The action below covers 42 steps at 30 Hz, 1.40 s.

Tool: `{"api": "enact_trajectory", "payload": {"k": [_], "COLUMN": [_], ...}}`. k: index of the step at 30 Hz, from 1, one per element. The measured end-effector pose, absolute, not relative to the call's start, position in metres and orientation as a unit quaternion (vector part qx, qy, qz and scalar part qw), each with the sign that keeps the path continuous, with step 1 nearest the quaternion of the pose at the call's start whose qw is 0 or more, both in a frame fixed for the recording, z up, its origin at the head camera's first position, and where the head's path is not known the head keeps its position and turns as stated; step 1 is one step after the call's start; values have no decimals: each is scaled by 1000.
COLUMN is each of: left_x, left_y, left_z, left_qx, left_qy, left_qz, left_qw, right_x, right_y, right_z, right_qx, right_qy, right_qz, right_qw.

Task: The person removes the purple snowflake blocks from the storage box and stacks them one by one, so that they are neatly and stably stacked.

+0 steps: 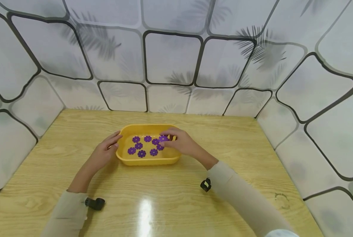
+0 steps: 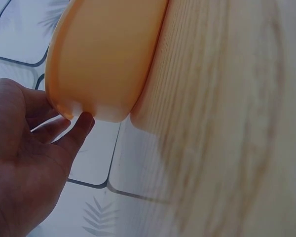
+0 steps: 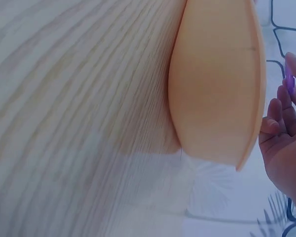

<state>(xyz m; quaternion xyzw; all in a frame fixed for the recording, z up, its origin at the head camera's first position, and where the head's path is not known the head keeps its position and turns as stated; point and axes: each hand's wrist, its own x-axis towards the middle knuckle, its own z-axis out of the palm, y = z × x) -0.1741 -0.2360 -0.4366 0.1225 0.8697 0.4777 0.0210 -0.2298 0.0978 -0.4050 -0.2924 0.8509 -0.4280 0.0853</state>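
A yellow plastic tray [image 1: 148, 161] stands on the table, with several purple notched, flower-shaped discs [image 1: 141, 153] lying flat in it. At the tray's left end, my left hand [image 1: 103, 153] holds the edge, thumb [image 2: 78, 134] against the outer wall and fingers at the rim. Over the right part of the tray, my right hand [image 1: 180, 141] pinches one purple disc [image 3: 289, 79] between thumb and fingertips. That disc is raised above the others and seen nearly edge-on in the right wrist view. Part of the tray's right end is hidden behind this hand.
The light wood-grain table [image 1: 176, 187] extends around the tray. A patterned white backdrop [image 1: 173, 59] rises behind it and along both sides. Small black devices sit at the left cuff [image 1: 95, 203] and right cuff [image 1: 206, 184].
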Motion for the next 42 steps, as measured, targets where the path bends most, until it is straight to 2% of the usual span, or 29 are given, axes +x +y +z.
{"api": "enact_trajectory", "payload": {"k": [17, 28, 33, 42], "left_x": [-174, -173, -173, -174], "left_y": [-236, -238, -238, -237], "left_z": [-436, -437, -437, -437], "left_qx": [126, 125, 124, 125], "left_qy": [869, 870, 869, 871], "left_qz": [478, 476, 479, 475], "left_qw": [24, 23, 25, 25], "right_x": [-215, -224, -229, -235], "right_y": [180, 232, 241, 243], "right_z": [-417, -451, -459, -466], "right_qx": [-218, -159, -161, -196], "right_qy": [874, 900, 900, 910], "right_qz": [-431, -397, -391, -355], "right_qw": [59, 84, 103, 86]}}
